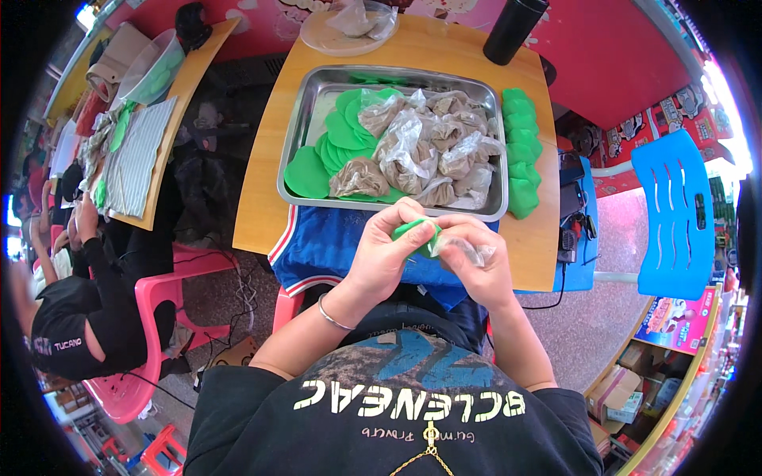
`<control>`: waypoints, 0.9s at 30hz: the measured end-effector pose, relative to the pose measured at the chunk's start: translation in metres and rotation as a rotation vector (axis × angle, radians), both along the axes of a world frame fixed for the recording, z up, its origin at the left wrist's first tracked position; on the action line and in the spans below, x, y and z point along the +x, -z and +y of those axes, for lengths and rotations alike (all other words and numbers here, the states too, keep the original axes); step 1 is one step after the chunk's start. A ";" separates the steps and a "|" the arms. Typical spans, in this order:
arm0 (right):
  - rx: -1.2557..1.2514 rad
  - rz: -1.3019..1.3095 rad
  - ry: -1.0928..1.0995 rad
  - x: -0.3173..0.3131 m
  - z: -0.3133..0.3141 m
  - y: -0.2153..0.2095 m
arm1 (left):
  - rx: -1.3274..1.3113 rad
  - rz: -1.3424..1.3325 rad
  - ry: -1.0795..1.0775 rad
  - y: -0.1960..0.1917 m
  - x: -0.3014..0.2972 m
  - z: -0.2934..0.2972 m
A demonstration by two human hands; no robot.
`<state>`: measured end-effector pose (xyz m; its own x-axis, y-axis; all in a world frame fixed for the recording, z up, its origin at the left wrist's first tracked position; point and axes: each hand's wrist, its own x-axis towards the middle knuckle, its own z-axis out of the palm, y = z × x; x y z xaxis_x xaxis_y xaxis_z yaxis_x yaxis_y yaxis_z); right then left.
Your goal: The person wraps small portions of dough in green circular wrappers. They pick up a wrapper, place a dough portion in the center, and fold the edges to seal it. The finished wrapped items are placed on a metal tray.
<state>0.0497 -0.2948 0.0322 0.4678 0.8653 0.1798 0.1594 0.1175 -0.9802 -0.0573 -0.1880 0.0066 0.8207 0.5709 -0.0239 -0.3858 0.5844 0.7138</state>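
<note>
Just in front of the metal tray point(319, 103), my left hand point(389, 252) pinches a folded green sheet-like piece point(414, 236). My right hand point(479, 266) closes on the other side of that piece, with a crumpled clear plastic bag point(474, 251) held in its fingers. My fingers partly cover the green piece, so whether anything is inside it cannot be seen. Flat green round pieces point(307, 173) overlap on the tray's left side. Clear bags with brown contents point(407, 159) are heaped over its middle and right.
Folded green pieces point(521, 155) line the wooden table's point(266, 178) right edge. A black tumbler point(514, 32) and a shallow dish point(321, 40) stand at the far side. A blue chair point(673, 214) is at right. Another person point(87, 317) works at the left table beside a pink chair point(151, 317).
</note>
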 end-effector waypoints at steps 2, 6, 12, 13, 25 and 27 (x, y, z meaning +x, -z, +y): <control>-0.101 0.146 0.059 -0.001 -0.002 0.005 | 0.004 -0.005 0.007 -0.002 0.000 -0.003; -0.212 0.091 0.137 -0.003 -0.001 0.001 | -0.025 -0.022 0.038 -0.002 -0.002 -0.001; -0.126 -0.433 0.184 0.000 0.008 -0.003 | 0.039 0.024 0.006 0.000 -0.002 0.000; -0.136 -0.472 0.187 -0.001 0.009 -0.003 | 0.057 0.033 -0.001 0.002 -0.002 0.001; -0.396 -0.069 0.076 -0.003 0.008 0.000 | 0.490 0.166 0.012 0.005 -0.006 0.003; -0.367 0.024 -0.011 0.003 0.006 0.006 | 0.473 0.217 -0.013 0.008 -0.011 0.007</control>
